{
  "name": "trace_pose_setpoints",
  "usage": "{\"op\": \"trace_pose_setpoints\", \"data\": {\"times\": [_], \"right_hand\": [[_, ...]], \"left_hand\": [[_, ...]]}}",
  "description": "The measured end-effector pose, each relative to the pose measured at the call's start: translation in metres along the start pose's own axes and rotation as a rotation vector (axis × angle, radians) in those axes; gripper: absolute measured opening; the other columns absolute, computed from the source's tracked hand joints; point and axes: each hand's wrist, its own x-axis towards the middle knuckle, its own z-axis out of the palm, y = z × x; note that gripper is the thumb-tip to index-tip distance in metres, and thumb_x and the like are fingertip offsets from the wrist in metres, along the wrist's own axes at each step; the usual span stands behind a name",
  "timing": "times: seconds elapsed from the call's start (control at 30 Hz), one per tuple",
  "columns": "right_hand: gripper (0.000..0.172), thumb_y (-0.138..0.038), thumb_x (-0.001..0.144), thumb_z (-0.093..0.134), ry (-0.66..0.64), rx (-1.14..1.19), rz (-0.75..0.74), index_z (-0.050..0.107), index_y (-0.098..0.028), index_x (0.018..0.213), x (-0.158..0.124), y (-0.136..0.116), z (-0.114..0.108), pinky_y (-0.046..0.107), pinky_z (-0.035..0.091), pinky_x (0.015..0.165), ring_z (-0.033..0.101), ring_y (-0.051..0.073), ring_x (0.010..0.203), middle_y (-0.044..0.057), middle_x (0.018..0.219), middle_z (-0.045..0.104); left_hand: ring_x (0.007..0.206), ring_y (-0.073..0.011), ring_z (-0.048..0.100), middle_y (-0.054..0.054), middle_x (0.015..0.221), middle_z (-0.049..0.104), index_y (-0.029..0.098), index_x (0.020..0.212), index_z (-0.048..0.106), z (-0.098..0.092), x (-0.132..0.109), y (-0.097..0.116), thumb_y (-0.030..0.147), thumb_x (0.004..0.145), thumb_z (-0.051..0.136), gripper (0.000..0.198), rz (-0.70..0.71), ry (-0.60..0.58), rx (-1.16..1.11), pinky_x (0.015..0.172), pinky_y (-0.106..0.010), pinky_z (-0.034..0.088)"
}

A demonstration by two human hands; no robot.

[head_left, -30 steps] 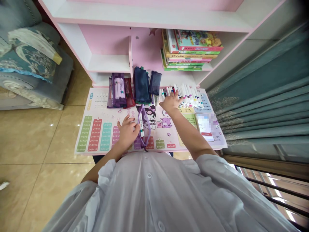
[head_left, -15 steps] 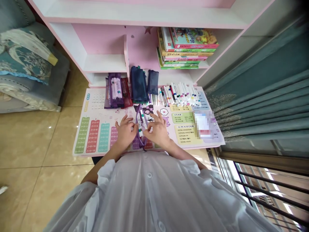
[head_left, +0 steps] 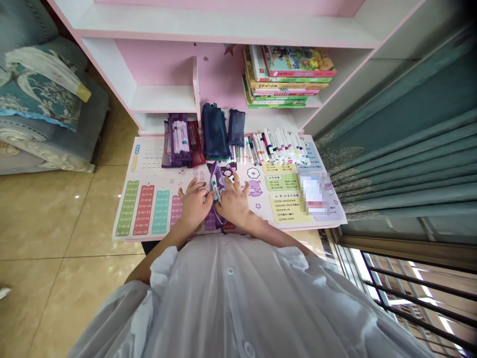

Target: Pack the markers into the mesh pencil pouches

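A purple zip pouch (head_left: pixel 210 219) lies in front of me near the desk's front edge, its zipped mouth spread. White markers with green bands (head_left: pixel 215 191) show inside its opening. My left hand (head_left: pixel 194 203) pinches the pouch's left edge between thumb and index finger, the other fingers fanned out. Over the pouch's right side lies my right hand (head_left: pixel 234 201). Its thumb and index finger are drawn in at the markers, while the other fingers stretch outward. That hand covers part of the markers, so I cannot see exactly what its fingertips grip.
Behind my hands lie filled purple pouches (head_left: pixel 179 141), a red pouch (head_left: pixel 196 144), dark blue pouches (head_left: pixel 215 132) and a row of loose markers (head_left: pixel 279 146). Books (head_left: pixel 288 82) are stacked on the shelf. A blurred white item (head_left: pixel 315 193) rests at the desk's right.
My right hand has shifted left over the pouch opening and now hides most of the right-hand marker. The left hand keeps its pinch on the pouch edge.
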Motion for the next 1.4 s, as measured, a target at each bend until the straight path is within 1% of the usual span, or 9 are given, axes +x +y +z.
{"op": "trace_pose_setpoints", "data": {"times": [0.1,0.23,0.37,0.47,0.67,0.83,1.07,1.27,1.4], "right_hand": [[0.031,-0.028,0.085,0.059,-0.025,-0.008,-0.006,0.078,-0.013,0.105,-0.002,-0.002,0.001,0.076,0.02,0.114,0.014,0.045,0.154,0.018,0.159,0.041],[0.02,-0.03,0.085,0.062,0.033,0.088,0.008,0.078,-0.018,0.088,0.001,0.006,-0.006,0.074,0.025,0.113,0.026,0.042,0.151,0.014,0.155,0.049],[0.02,-0.031,0.087,0.059,0.243,0.195,0.117,0.076,-0.02,0.084,0.031,0.04,-0.016,0.068,0.034,0.112,0.034,0.037,0.148,0.012,0.146,0.058],[0.02,-0.026,0.087,0.056,0.367,0.119,0.261,0.074,-0.017,0.086,0.068,0.076,-0.018,0.07,0.028,0.114,0.025,0.04,0.152,0.014,0.151,0.051],[0.03,-0.03,0.089,0.056,0.205,-0.058,0.416,0.073,-0.011,0.104,0.125,0.121,-0.01,0.072,0.022,0.114,0.015,0.042,0.154,0.019,0.158,0.039],[0.04,-0.037,0.092,0.054,0.091,-0.127,0.434,0.071,-0.01,0.115,0.14,0.125,-0.005,0.072,0.021,0.113,0.008,0.044,0.154,0.02,0.159,0.035],[0.043,-0.034,0.093,0.05,0.041,-0.181,0.438,0.07,-0.009,0.121,0.148,0.122,0.0,0.075,0.019,0.113,0.003,0.044,0.154,0.021,0.161,0.033],[0.037,-0.029,0.082,0.061,0.09,-0.128,0.439,0.073,-0.006,0.11,0.144,0.122,-0.001,0.076,0.018,0.113,0.007,0.045,0.154,0.023,0.158,0.036],[0.029,-0.026,0.078,0.06,0.223,-0.065,0.429,0.074,-0.009,0.097,0.117,0.118,-0.009,0.078,0.02,0.112,0.013,0.044,0.152,0.021,0.156,0.041]], "left_hand": [[0.143,-0.0325,0.046,-0.005,0.129,0.07,0.022,0.066,0.066,0.0,0.001,0.0,0.029,0.091,0.058,0.028,0.001,-0.005,0.001,0.119,-0.071,0.02],[0.143,-0.033,0.045,-0.007,0.13,0.07,0.021,0.066,0.066,-0.001,0.001,0.001,0.028,0.091,0.058,0.028,0.004,-0.007,-0.01,0.117,-0.072,0.021],[0.143,-0.033,0.045,-0.005,0.129,0.07,0.021,0.065,0.067,-0.002,0.0,0.001,0.03,0.091,0.057,0.029,0.006,-0.008,-0.023,0.117,-0.072,0.02],[0.143,-0.0332,0.045,-0.005,0.129,0.07,0.022,0.064,0.067,-0.002,0.0,0.002,0.031,0.092,0.057,0.031,-0.007,-0.02,-0.022,0.118,-0.071,0.019],[0.144,-0.0313,0.044,-0.004,0.131,0.069,0.022,0.066,0.065,-0.002,0.001,0.002,0.031,0.093,0.056,0.03,-0.014,-0.043,-0.02,0.118,-0.072,0.019],[0.144,-0.0308,0.044,-0.005,0.13,0.07,0.022,0.067,0.065,-0.001,0.001,-0.002,0.03,0.092,0.057,0.028,-0.019,-0.031,-0.028,0.117,-0.073,0.019],[0.144,-0.0296,0.045,-0.006,0.13,0.07,0.022,0.066,0.066,-0.003,0.001,0.0,0.03,0.092,0.056,0.028,-0.032,-0.033,-0.023,0.118,-0.071,0.019],[0.143,-0.0312,0.045,-0.006,0.129,0.07,0.022,0.067,0.067,-0.001,0.001,-0.003,0.031,0.092,0.057,0.028,-0.021,-0.018,-0.036,0.117,-0.072,0.018],[0.143,-0.0318,0.045,-0.006,0.129,0.07,0.022,0.066,0.066,-0.002,0.001,-0.003,0.031,0.091,0.057,0.028,-0.021,-0.024,-0.029,0.117,-0.072,0.02]]}}
